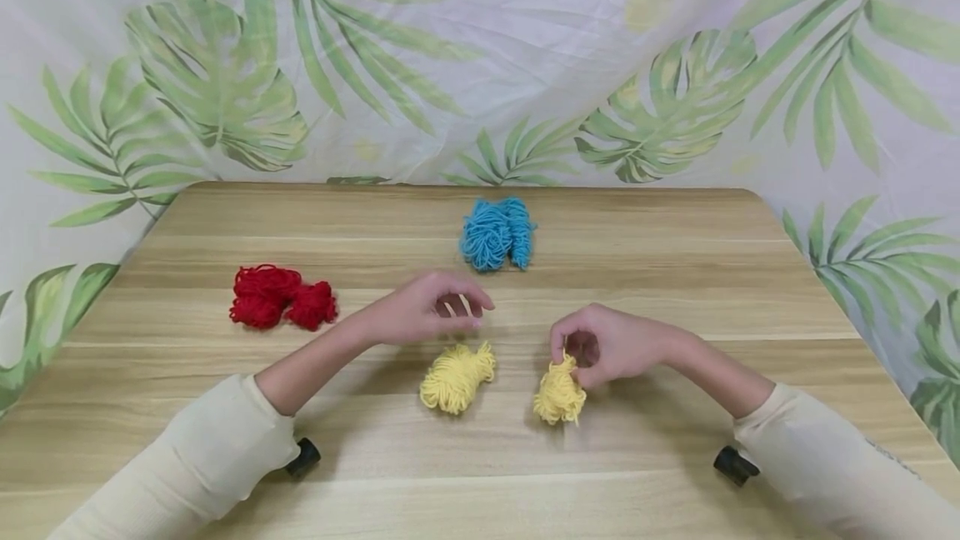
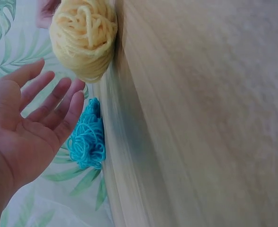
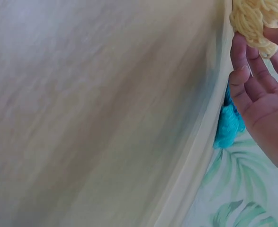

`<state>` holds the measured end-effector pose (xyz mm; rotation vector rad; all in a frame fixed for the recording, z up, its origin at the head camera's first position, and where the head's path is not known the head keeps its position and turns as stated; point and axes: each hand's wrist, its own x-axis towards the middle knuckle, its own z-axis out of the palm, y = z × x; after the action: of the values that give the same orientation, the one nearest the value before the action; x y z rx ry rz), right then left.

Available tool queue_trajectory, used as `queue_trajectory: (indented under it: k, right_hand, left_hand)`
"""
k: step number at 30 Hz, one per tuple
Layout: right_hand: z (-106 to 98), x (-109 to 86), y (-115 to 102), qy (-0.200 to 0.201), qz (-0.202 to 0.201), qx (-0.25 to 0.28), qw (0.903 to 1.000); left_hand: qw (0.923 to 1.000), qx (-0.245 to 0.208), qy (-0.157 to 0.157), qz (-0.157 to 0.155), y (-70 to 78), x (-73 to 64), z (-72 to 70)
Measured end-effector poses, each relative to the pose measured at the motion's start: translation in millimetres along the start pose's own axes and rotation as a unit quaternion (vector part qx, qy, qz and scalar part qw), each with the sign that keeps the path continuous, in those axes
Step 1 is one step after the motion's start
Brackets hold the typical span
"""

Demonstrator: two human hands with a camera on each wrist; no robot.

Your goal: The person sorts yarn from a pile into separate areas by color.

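Note:
Two yellow yarn bundles are at the near middle of the wooden table. My right hand (image 1: pixel 611 344) pinches the top of the right yellow yarn bundle (image 1: pixel 559 394) between thumb and fingers; the right wrist view shows this yarn (image 3: pixel 252 21) at the fingertips. The left yellow yarn bundle (image 1: pixel 454 379) lies on the table just below my left hand (image 1: pixel 427 307). That hand hovers with fingers loosely bent and nothing between them. In the left wrist view its fingers (image 2: pixel 58 101) are spread beside a yellow yarn bundle (image 2: pixel 84 40).
Blue yarn bundles (image 1: pixel 495 233) lie side by side near the back edge of the table (image 1: pixel 660 232). Red yarn bundles (image 1: pixel 281 298) sit together at the left. A leaf-patterned cloth (image 1: pixel 525 48) hangs behind the table.

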<state>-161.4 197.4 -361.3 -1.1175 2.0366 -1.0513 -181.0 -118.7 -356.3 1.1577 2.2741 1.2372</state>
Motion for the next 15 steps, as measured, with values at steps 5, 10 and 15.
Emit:
queue_trajectory:
  k: [5,10,15]
  right_hand:
    - [-7,-3.3,10,0.033,-0.002,-0.001,0.9995]
    - [-12,-4.8,15,0.050,-0.003,0.009,0.9987]
    - [-15,-5.7,15,0.061,0.002,0.010,0.9981]
  left_hand:
    - [0.9996,0.000,-0.028,-0.004,1.3,-3.9,-1.6]
    - [0.9981,0.008,-0.061,0.003,1.6,-6.5,-3.3]
    - [0.9956,0.021,-0.092,0.004,1.2,-9.2,-4.4]
